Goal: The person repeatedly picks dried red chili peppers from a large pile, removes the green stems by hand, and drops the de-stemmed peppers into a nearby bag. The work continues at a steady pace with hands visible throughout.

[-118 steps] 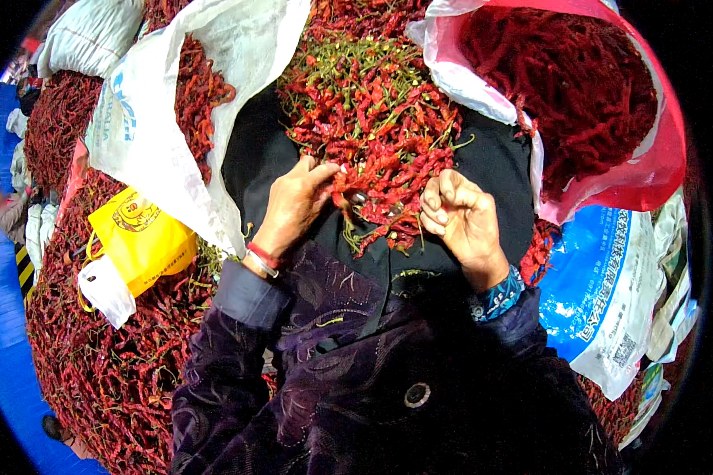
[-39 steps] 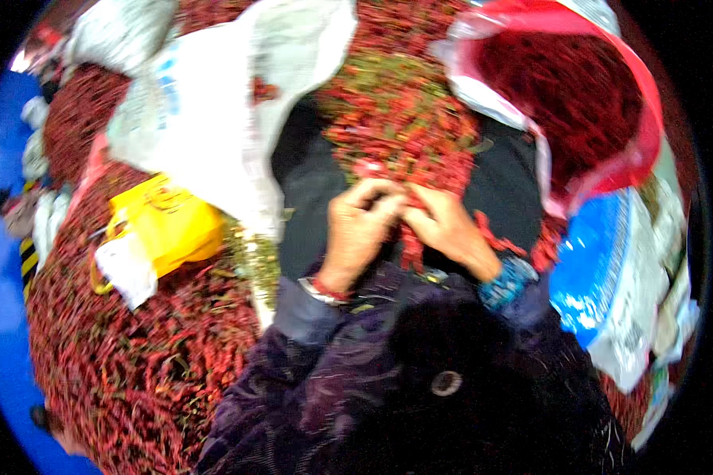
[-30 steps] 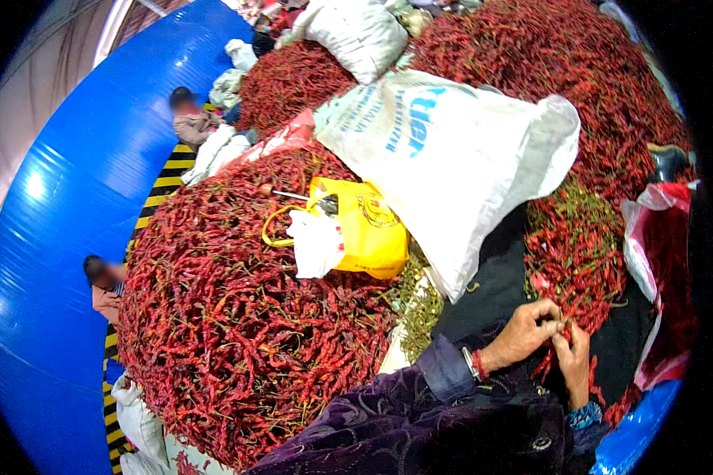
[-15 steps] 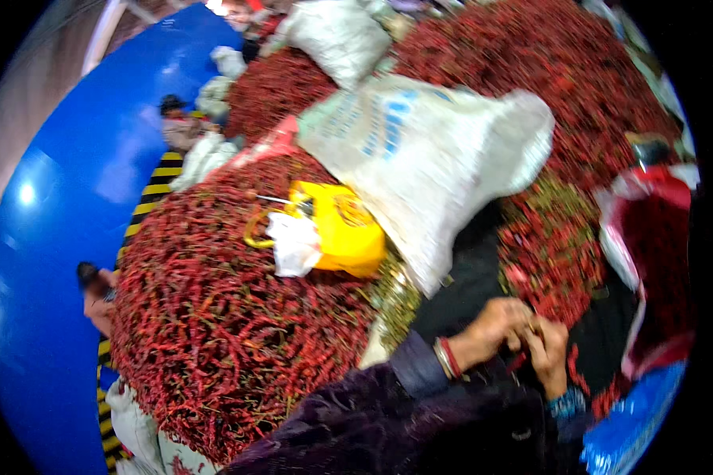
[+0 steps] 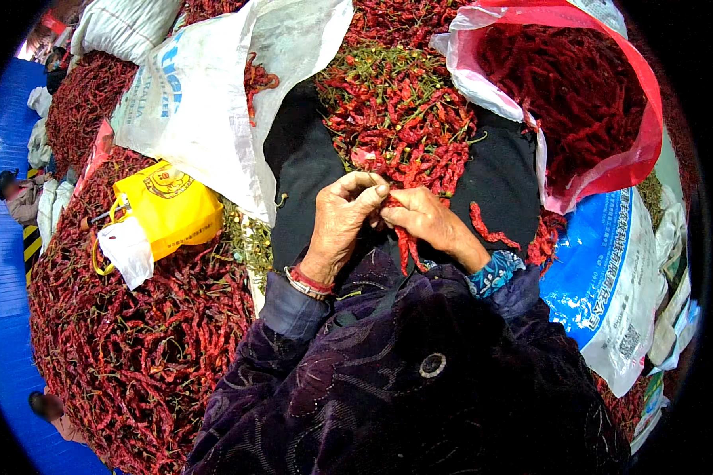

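My left hand and my right hand meet over my lap, fingertips touching. The left is closed in a pinch of thumb and forefinger; what lies between them is too small to make out. Curled inside my right hand are dried red chili peppers, whose tips hang below its fingers. Just beyond both hands, a heap of red chilies and loose green-brown stems lies between my black-trousered legs. One loose chili rests beside my right wrist.
At right stands an open red-rimmed sack of chilies, above a blue and white sack. A white woven sack and a yellow bag lie left, on a large chili pile. People sit along the far left.
My view has swung right and downward, so my hands now appear nearer the middle and the red-rimmed sack shows more fully. Both hands stay together at the fingertips.
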Demonstrator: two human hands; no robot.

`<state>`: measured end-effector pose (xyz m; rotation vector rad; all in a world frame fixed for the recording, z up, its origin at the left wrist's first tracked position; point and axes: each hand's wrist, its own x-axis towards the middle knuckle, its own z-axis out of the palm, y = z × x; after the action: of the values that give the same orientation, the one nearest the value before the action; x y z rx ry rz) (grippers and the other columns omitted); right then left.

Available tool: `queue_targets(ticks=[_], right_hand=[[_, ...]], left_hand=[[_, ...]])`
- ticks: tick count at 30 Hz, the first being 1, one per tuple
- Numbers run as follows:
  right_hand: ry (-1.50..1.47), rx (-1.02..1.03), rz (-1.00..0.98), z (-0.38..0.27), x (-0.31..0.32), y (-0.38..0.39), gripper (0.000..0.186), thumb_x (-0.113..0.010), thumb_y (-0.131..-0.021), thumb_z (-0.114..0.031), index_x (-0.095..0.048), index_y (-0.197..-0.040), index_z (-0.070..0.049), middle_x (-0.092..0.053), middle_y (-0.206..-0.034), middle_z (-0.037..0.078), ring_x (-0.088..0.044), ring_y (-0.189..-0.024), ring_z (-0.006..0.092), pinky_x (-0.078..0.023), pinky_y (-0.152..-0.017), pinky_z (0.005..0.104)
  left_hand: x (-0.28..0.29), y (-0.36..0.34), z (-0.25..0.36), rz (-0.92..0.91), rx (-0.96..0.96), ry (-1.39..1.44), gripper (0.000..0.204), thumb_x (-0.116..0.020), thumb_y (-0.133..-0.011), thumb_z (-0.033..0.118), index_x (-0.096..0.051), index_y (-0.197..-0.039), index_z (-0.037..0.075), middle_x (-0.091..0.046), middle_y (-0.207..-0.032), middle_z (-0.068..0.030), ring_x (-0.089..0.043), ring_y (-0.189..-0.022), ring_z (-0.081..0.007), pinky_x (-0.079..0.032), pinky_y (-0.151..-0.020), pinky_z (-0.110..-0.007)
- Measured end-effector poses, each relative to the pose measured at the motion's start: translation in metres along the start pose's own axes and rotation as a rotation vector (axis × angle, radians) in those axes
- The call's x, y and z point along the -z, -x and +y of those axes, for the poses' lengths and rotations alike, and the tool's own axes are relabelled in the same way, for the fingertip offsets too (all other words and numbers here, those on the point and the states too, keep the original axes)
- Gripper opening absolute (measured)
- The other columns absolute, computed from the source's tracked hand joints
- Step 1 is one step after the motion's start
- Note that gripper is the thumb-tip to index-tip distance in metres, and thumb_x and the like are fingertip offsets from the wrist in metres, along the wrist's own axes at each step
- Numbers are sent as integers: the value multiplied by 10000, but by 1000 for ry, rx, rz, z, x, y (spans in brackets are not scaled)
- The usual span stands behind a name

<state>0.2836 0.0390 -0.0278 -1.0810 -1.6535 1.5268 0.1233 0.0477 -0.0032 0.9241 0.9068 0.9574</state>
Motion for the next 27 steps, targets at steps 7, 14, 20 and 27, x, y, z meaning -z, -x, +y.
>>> queue_targets(ticks=[7, 14, 20, 27], right_hand=[[496, 58, 165, -24, -15, 5, 237, -529, -802, -238, -567, -737, -13, -572, -628, 202, -577, -619, 385, -422, -559, 488], [711, 65, 368, -8, -6, 3, 124, -519, -784, -152, -553, -770, -35, -563, -578, 169, -571, -574, 369, -442, -559, 485], [-1225, 24, 118, 14, 51, 8, 202, -491, -853, -227, -476, -742, -59, -472, -656, 25, -458, -552, 151, -385, -505, 302], [-1435, -82, 407, 31, 44, 12, 157, -489, -823, -111, -562, -944, -42, -562, -804, 108, -568, -709, 231, -505, -720, 402]], left_hand=[[7, 8, -3, 138, -119, -227, 79, -656, -813, 81, -614, -824, 14, -568, -680, 8, -482, -542, -48, -382, -486, -188], [-5, 19, 12, -60, -21, 363, 108, -611, -847, 107, -556, -819, 19, -494, -677, -22, -367, -469, -63, -323, -442, -196], [20, -1, 17, 85, -21, 218, 115, -575, -873, 103, -571, -842, -8, -546, -681, -59, -478, -519, -97, -414, -456, -229], [22, -38, 4, 323, -711, -1220, 281, -645, -773, 83, -524, -1014, 7, -548, -939, -163, -548, -857, -293, -440, -752, -344]])
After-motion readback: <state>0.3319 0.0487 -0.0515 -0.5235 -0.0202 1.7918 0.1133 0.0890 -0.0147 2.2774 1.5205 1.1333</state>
